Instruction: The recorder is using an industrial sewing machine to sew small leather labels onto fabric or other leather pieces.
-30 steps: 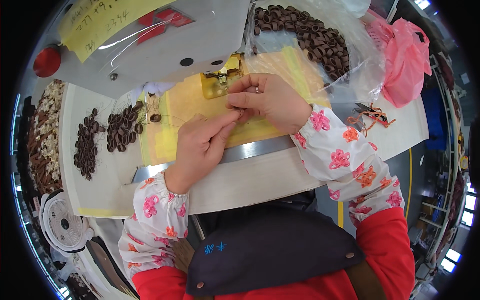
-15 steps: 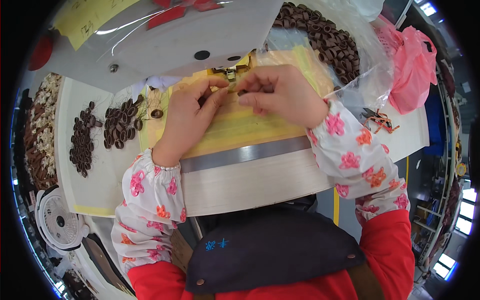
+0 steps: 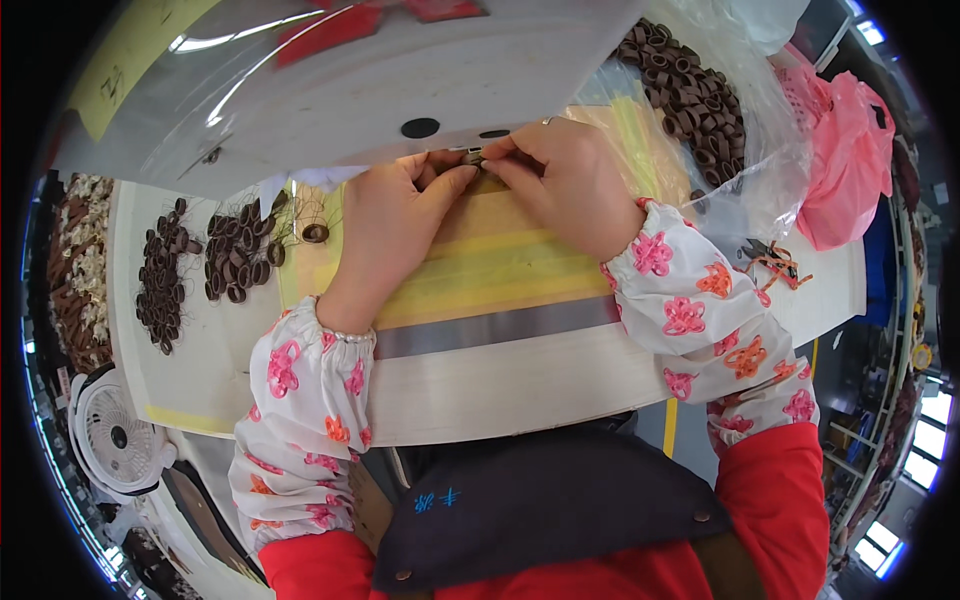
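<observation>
Both my hands meet under the head of a white sewing machine [image 3: 350, 100], close to its metal presser foot. My left hand [image 3: 400, 210] pinches with thumb and forefinger at a small brown loop [image 3: 476, 161]. From the other side, my right hand [image 3: 570, 185] pinches the same piece with its fingertips. The fingers and machine head hide most of that loop. Beneath my hands lies a machine bed [image 3: 500, 265] covered with yellow tape.
Two piles of brown loops [image 3: 160, 285] with loose threads lie at the left; one loop [image 3: 315, 233] sits apart. At the right are a clear bag [image 3: 775, 180] by more loops [image 3: 695, 110], a pink plastic bag [image 3: 850, 160] and thread snips [image 3: 770, 260]. A white fan [image 3: 118, 438] stands lower left.
My right hand has moved up and left with the brown loop, and its fingertips now meet those of my left hand at the presser foot. The head view has shifted slightly.
</observation>
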Demonstrator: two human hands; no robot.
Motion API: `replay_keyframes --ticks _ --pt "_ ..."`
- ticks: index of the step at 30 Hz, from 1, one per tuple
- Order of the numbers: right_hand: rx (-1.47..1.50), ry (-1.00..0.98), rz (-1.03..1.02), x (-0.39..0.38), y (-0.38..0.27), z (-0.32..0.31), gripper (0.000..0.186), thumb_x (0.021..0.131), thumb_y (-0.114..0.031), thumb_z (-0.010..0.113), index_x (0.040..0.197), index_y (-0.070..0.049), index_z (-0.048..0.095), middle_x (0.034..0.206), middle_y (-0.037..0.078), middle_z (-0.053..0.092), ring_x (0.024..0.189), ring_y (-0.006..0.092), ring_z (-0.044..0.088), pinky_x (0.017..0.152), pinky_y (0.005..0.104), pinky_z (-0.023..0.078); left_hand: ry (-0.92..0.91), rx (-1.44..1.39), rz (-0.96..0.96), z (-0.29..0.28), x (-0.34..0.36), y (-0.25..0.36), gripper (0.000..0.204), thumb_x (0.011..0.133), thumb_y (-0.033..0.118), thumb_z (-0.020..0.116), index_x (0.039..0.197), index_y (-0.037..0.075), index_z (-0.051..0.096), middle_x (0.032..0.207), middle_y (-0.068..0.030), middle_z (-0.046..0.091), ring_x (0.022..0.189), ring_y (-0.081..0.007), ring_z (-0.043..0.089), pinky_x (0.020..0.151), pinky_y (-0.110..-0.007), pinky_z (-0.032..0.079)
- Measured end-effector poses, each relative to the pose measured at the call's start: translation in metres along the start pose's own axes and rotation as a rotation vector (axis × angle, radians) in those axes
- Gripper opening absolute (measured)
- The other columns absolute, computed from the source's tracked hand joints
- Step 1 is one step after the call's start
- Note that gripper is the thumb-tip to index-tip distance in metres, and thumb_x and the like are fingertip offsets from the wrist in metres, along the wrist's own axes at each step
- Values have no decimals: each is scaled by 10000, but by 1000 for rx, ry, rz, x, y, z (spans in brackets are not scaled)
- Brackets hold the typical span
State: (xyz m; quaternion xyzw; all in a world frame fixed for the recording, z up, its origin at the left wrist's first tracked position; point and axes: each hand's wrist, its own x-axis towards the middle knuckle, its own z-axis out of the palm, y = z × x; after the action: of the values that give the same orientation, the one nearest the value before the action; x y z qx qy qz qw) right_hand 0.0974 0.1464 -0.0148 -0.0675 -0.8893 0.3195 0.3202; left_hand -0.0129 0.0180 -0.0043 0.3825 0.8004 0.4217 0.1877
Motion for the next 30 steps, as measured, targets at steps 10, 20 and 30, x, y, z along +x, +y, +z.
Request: replay_keyframes --ticks 10,20,30 --pt "-13 24 34 0 -3 2 54 728 -25 589 749 12 556 696 155 568 646 331 554 575 382 449 3 19 -95 -1 3 -1 397 759 254 664 527 -24 503 646 -16 612 541 -33 412 499 -219 360" --pt "-22 3 51 2 -3 0 64 728 -30 595 749 9 549 688 170 561 649 341 554 570 390 447 14 74 -63 -4 5 4 388 764 309 657 552 8 530 454 17 417 469 -50 350 461 -235 323" --pt "-138 -90 103 8 -5 -4 141 721 -74 623 742 17 517 681 194 563 647 361 560 561 413 449 8 60 -30 -2 7 -2 335 770 319 642 626 24 578 467 22 421 467 -51 343 459 -247 318"
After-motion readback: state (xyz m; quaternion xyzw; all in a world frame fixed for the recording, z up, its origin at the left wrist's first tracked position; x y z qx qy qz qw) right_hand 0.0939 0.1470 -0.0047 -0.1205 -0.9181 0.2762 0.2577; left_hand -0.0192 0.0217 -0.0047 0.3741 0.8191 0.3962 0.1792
